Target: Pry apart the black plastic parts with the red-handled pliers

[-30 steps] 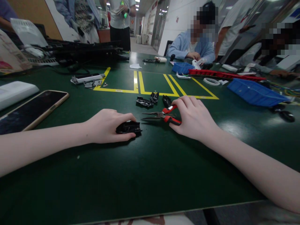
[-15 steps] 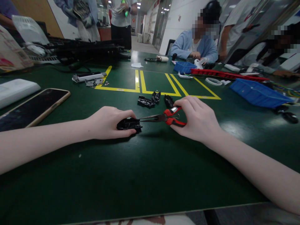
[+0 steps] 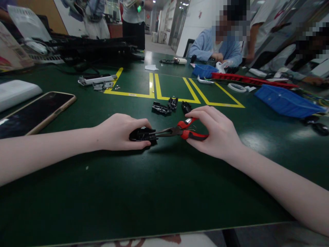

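Observation:
My left hand (image 3: 125,132) grips a small black plastic part (image 3: 144,134) between thumb and fingers, low over the green table (image 3: 144,199). In my right hand (image 3: 214,132) are needle-nose pliers (image 3: 177,131) with red and black handles. Their handles are spread and the jaws slightly parted, with the tips at the right end of the black part; exactly what they touch there is too small to tell. Just beyond lie more black plastic pieces (image 3: 161,108), among them a rounded one (image 3: 186,107) close to my right fingers.
At left a phone (image 3: 38,111) lies by a white box-like object (image 3: 19,92). Yellow tape (image 3: 131,94) marks the table further back. Blue trays (image 3: 288,101), a tape roll (image 3: 236,87) and a red strip (image 3: 252,80) are at right. A person in blue (image 3: 203,48) sits opposite.
The pliers' jaws and handles have spread a little wider, and the tips have shifted left, further over the black part. My left hand keeps its hold. The camera view has shifted slightly.

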Demonstrator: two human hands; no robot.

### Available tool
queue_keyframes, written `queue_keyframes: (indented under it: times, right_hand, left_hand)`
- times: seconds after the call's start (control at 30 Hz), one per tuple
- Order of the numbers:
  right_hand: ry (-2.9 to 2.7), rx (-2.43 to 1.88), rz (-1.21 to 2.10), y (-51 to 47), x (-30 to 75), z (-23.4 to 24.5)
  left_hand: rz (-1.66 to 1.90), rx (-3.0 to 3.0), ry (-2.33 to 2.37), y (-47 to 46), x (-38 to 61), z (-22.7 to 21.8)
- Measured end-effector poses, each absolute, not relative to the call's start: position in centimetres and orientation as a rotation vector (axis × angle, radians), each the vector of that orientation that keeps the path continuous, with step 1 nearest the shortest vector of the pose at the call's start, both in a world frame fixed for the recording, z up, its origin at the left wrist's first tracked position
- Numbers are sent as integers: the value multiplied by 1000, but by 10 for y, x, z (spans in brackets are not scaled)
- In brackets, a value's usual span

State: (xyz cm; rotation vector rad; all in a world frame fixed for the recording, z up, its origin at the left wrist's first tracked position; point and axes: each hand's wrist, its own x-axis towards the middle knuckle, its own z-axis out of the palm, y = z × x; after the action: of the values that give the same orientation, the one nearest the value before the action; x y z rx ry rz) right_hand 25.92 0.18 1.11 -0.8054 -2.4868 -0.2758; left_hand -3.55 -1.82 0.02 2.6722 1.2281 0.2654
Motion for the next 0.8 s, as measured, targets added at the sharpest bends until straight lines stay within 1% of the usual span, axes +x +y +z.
queue_keyframes:
  times: [0.5,0.67,0.8]
  right_hand:
    - [-2574,-917,-155,-9,254,11]
    - [-2592,-927,-23,-8,251,9]
    - [-2605,-935,-1,-7,250,7]
  left_hand:
    - [318,2685,1164,-21,-35,-3]
    - [317,2706,1154,-21,-35,-4]
    - [308,2718,1157,-21,-35,-3]
